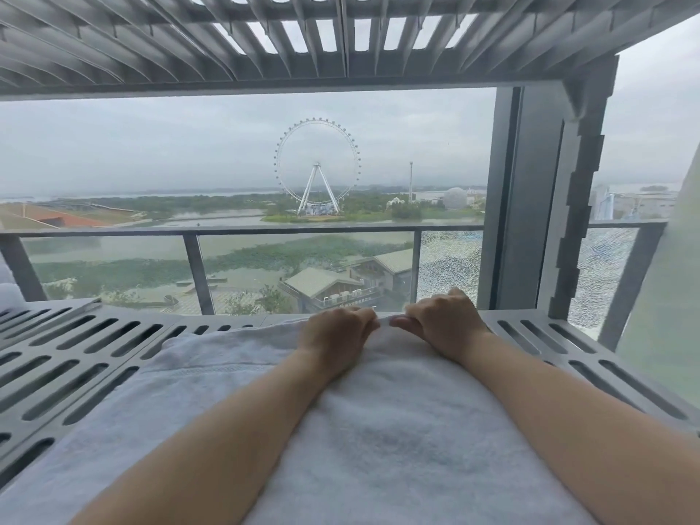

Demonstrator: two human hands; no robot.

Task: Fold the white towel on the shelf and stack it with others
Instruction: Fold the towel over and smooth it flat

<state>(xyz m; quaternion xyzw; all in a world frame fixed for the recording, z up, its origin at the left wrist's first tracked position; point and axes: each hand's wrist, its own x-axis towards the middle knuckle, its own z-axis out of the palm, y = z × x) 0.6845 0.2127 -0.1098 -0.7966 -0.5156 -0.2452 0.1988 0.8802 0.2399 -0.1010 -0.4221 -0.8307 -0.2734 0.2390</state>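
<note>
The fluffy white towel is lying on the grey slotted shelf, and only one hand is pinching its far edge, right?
Not quite: the head view shows both hands, left hand and right hand, pinching the fluffy white towel's far edge on the grey slotted shelf.

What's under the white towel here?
The white towel lies on a grey slotted shelf, visible around it. Both hands, left hand and right hand, pinch its far edge. Anything beneath is covered.

White towel (378,430): soft terry cloth, nubby matt pile, one flat woven band across it. Shelf (75,346): grey slotted metal, smooth, matt painted finish. Balcony railing (303,231): clear glossy glass panels, one crazed with fine cracks.
</note>
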